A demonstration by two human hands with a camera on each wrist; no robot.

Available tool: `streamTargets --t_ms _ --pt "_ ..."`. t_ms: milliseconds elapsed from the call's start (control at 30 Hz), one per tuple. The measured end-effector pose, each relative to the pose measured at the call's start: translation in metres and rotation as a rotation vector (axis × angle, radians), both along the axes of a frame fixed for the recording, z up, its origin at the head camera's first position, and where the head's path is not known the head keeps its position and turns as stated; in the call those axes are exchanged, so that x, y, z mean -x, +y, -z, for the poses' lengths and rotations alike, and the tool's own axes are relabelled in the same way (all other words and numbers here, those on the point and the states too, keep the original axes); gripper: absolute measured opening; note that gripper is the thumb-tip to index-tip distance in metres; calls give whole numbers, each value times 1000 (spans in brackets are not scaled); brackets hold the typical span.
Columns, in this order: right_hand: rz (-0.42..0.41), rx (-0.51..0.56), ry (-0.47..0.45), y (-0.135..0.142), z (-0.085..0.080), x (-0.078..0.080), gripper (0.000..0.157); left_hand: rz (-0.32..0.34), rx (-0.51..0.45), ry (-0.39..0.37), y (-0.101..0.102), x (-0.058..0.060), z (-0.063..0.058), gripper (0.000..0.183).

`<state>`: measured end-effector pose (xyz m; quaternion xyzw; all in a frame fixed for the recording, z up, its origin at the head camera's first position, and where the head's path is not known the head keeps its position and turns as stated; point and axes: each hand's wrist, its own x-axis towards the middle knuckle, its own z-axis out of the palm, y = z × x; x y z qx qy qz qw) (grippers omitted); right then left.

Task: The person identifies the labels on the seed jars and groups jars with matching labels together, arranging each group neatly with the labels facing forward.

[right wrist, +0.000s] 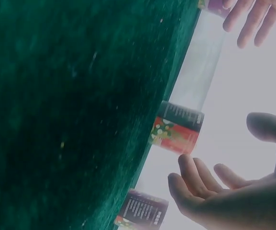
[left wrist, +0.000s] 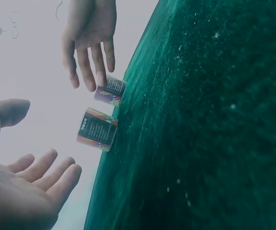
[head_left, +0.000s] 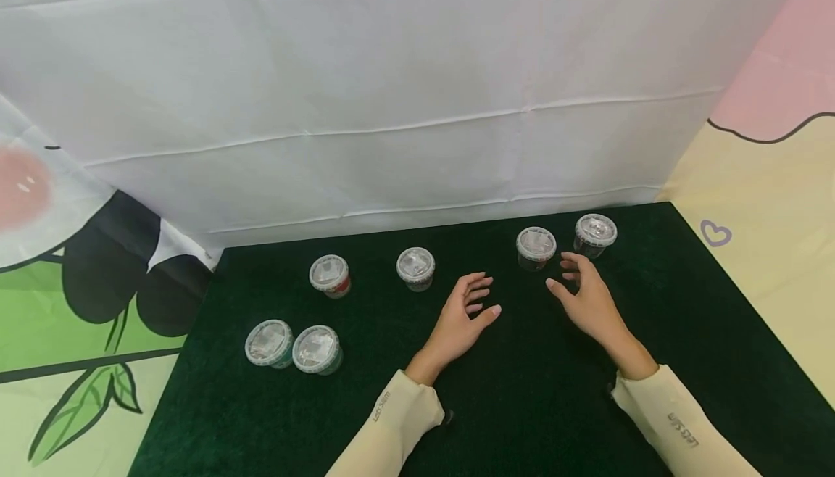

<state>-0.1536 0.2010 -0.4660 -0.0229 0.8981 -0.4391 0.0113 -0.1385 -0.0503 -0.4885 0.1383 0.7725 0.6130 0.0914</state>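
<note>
My left hand (head_left: 459,321) hovers over the middle of the green cloth, fingers loosely bent and thumb apart, holding nothing. To its upper left stands a small round tub with a pale lid (head_left: 415,265). On the right, my right hand (head_left: 590,303) also holds nothing, its fingers spread from the thumb. Two more lidded tubs are nearest to it: one (head_left: 536,243) just beyond the thumb, another (head_left: 595,231) behind the fingertips. The right wrist view shows a tub with a dark and red printed label (right wrist: 177,128) close to the fingertips.
A lidded tub with some red on its side (head_left: 329,272) stands at the back left. Nearer the front left, two tubs (head_left: 269,343) (head_left: 317,350) stand side by side. White cloth (head_left: 391,100) hangs behind the green-covered table (head_left: 522,404), with printed cloth at both sides.
</note>
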Motion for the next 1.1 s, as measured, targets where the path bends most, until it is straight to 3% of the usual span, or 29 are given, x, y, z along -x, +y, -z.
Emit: streamTargets --t_ms 633,1100 --pt "-5 -25 4 10 7 24 64 -70 28 1 37 23 -2 61" --pt "-16 -18 11 17 11 38 60 -48 49 -25 65 43 -4 69"
